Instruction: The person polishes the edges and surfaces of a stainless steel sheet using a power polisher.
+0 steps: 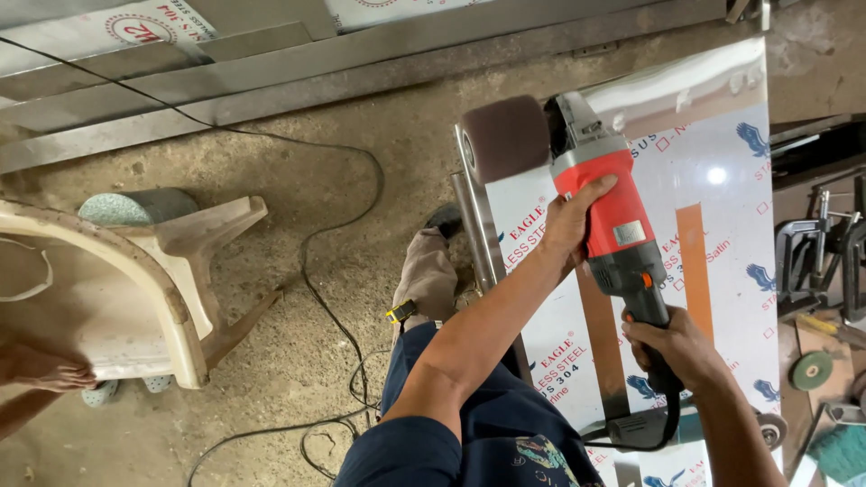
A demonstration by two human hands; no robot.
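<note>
Over the steel sheet (722,180) at two o'clock, I had the polishing machine (604,198): left hand (570,225) fingers wrapped on its red body, right hand (677,347) curled round the handle. I judged the black cable (343,271) by my leg could snag and jerk the drum (507,137).

The left hand (570,221) grips the red body of the power polisher (604,216); the right hand (677,347) grips its rear handle. The brown drum (505,137) sits above the film-covered steel sheet (722,207).
</note>
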